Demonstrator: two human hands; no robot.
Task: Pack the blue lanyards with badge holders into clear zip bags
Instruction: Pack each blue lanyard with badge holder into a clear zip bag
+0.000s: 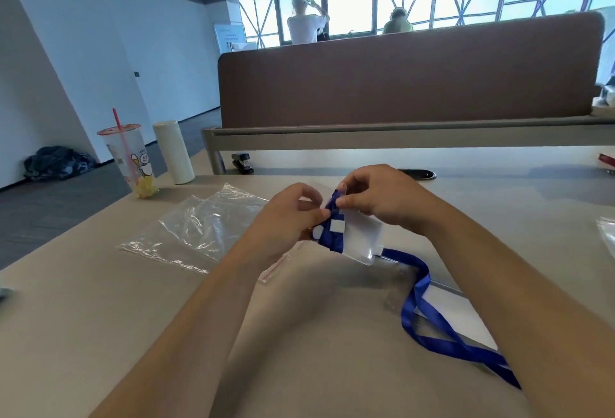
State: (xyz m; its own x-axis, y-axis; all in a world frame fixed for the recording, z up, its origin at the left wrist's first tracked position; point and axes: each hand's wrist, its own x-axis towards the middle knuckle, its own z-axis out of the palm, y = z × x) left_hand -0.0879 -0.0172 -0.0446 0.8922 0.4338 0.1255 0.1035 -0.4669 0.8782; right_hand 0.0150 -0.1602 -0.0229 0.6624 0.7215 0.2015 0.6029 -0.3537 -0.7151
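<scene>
The left hand (293,214) and right hand (376,197) are both pinching the blue lanyard (419,304) onto the badge holder (361,237) at centre, and I am fearing its loose tail, trailing toward 5 o'clock, may snag when entering the zip bag (199,227) at 9 o'clock.

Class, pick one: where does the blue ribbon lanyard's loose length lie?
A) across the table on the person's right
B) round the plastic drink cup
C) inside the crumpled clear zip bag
A: the blue ribbon lanyard trails over the beige table from the clear plastic badge holder.
</scene>
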